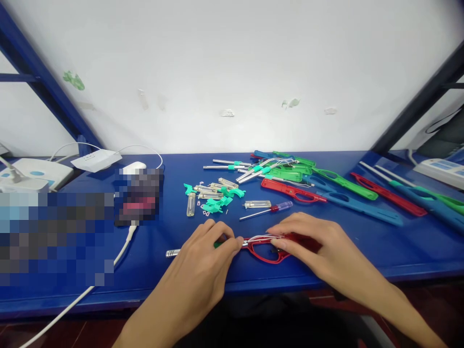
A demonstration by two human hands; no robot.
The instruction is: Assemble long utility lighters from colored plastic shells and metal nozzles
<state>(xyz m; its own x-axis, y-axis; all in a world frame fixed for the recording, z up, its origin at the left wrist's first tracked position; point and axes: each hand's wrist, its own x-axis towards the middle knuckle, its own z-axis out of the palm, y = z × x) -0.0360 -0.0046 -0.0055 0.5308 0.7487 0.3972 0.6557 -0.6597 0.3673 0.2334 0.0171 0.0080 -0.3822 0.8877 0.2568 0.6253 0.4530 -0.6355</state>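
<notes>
A red plastic lighter shell with a metal tube sticking out to the left lies near the front edge of the blue table. My left hand has its fingers closed on the tube end, where a green part shows. My right hand presses down on the red shell's right half, fingers pinched on thin white wires along its top. A small screwdriver with a clear handle lies just behind my hands.
Behind lie several small green and metal parts and a pile of red, green and blue lighter shells stretching right. A white cable runs across the left front. White devices sit at the back left. The wall is close behind.
</notes>
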